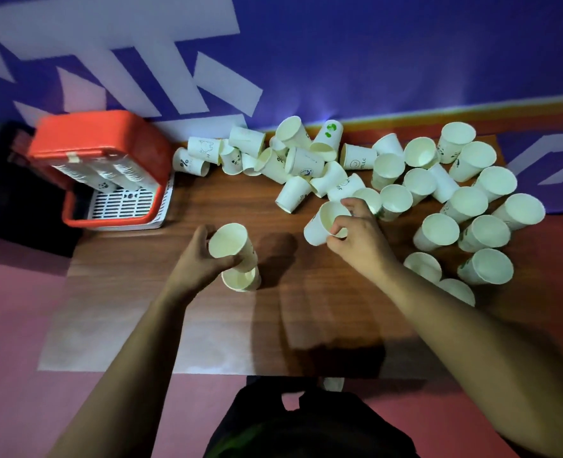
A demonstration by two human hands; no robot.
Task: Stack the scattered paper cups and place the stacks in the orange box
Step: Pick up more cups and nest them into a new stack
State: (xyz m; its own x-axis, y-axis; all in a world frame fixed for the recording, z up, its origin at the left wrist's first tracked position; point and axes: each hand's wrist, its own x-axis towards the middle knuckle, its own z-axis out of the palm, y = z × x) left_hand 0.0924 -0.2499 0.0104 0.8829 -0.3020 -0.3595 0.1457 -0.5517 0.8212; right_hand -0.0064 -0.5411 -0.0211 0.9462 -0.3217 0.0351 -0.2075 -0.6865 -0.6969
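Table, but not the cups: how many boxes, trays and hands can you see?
orange box: 1
white slotted tray: 1
hands: 2, the left hand gripping the left cup and the right hand gripping the right cup
Total: 4

On the table (pixel 306 309), the box (pixel 101 133) holding stacks (pixel 108 176) lies far left, loose cups (pixel 419 181) spread right of it.
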